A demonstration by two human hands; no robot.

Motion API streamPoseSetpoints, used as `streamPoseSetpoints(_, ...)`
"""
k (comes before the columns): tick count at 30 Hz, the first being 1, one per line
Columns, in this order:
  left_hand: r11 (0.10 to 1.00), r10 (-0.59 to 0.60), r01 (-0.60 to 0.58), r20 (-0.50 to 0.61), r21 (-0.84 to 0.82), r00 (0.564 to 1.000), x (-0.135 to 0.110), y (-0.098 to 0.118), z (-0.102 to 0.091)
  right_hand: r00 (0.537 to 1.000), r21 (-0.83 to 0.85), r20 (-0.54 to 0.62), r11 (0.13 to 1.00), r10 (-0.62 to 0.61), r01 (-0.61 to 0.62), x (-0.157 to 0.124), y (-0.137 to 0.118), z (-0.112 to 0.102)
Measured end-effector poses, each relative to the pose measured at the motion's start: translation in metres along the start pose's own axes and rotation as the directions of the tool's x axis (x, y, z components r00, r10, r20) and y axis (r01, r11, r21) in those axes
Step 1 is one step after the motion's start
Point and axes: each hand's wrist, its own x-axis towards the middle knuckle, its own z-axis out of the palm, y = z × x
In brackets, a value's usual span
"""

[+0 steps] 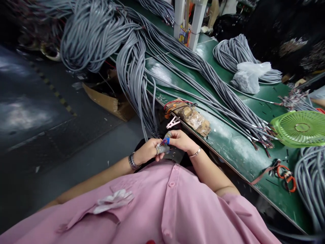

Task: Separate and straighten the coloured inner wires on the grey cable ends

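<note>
My left hand (148,150) and my right hand (180,140) meet in front of my pink shirt, below the bench edge. Both are closed in a pinch around the coloured wire ends (165,139) of the hanging grey cables (146,101). Taped finger guards cover some fingertips. A watch sits on my left wrist, a thin bracelet on my right. A pink clip (173,122) hangs just above my hands, beside a taped brown block (193,117) on the bench edge.
The green bench (236,152) carries long bundles of grey cable (203,74), a plastic bag (247,78), a green fan (301,128) and orange-handled scissors (285,173). A cardboard box (109,98) lies on the floor to the left. White posts (196,23) stand at the back.
</note>
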Motion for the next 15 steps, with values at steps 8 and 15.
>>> streamPoseSetpoints(8,0.939,-0.012,-0.076,-0.252,-0.336,0.968,0.006,-0.001,0.008,0.987,0.195,-0.15,0.976,-0.065,0.094,-0.012,0.022,-0.006)
streamPoseSetpoints(15,0.901,0.005,-0.125,-0.277,-0.416,0.961,0.008,-0.004,0.015,0.895,0.143,-0.408,0.956,-0.18,0.257,-0.016,0.03,0.022)
